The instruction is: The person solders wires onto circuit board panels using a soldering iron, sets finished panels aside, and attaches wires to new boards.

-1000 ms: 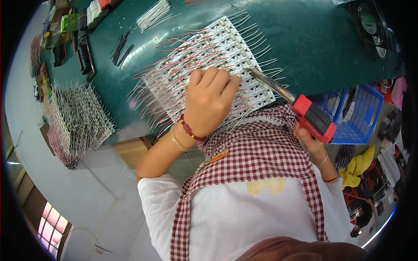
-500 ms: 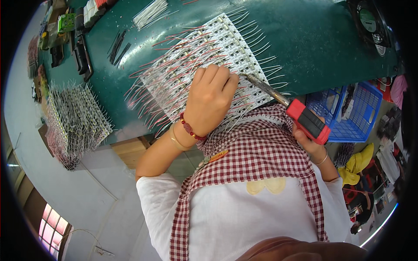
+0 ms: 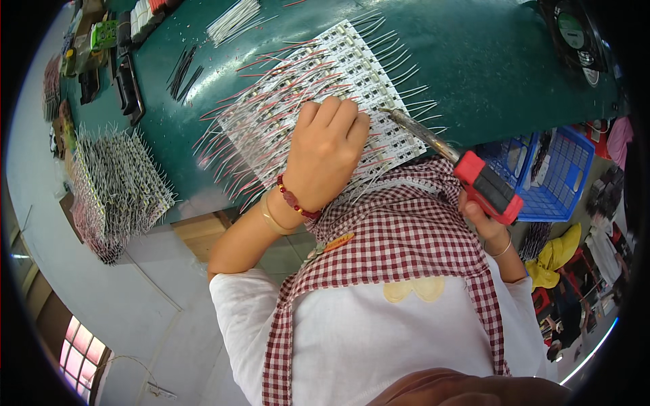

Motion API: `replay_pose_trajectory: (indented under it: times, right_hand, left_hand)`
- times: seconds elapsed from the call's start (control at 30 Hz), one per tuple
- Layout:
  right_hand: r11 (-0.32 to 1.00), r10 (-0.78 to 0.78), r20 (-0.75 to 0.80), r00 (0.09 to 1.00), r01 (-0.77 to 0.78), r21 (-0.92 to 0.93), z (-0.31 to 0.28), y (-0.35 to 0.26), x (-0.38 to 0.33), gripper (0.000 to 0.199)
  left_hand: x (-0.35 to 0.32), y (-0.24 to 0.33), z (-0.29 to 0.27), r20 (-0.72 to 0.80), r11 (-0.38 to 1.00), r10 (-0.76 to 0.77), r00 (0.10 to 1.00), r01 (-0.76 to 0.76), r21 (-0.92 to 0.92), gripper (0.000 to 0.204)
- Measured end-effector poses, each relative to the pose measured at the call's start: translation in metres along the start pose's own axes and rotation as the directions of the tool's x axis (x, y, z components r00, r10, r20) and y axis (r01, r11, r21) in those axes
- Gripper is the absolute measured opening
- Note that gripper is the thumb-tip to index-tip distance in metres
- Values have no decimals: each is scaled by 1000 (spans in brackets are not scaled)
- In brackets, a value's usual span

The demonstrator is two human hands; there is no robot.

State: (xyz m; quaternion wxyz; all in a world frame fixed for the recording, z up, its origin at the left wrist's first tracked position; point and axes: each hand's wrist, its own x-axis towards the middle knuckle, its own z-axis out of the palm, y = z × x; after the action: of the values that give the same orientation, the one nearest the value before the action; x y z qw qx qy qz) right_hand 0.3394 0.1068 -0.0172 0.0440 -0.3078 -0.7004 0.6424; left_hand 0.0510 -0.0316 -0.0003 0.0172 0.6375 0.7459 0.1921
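A white circuit board panel [image 3: 376, 80] lies slanted on the green table, with rows of small parts and many red and white wires sticking out past its edges. Over its middle is my left hand [image 3: 328, 142], back up and fingers curled together; whatever is pinched beneath them is hidden. My right hand [image 3: 479, 218] grips a soldering iron [image 3: 489, 187] by its red and black handle. The iron's metal shaft slants up to the left, and its tip is over the panel's right part, a little to the right of my left fingers.
A stack of wired boards [image 3: 118, 189] sits at the table's left edge. Loose white wires [image 3: 233, 21] and black wires [image 3: 184, 73] lie farther back, near a black-handled tool [image 3: 127, 88]. Blue baskets [image 3: 558, 172] stand at the right, below a dark round device [image 3: 574, 34].
The soldering iron has shifted slightly to the right, its tip now farther from my left fingers. My right hand moved along with it. My left hand has barely moved.
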Motion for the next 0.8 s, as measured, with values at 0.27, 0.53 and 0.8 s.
replay_pose_trajectory:
  times: [0.27,0.53,0.8]
  right_hand:
    - [961,-162,8,987,159,-225,6,-15,13,21]
    - [971,-175,-2,985,172,-169,9,-17,14,18]
    - [989,26,-62,998,-16,147,7,-9,1,21]
  left_hand:
    - [-3,-1,2,-2,998,-9,1000,9,-62,20]
    - [3,0,-3,23,996,-20,1000,22,-89,18]
    - [6,-1,-7,60,1000,12,998,-12,11,16]
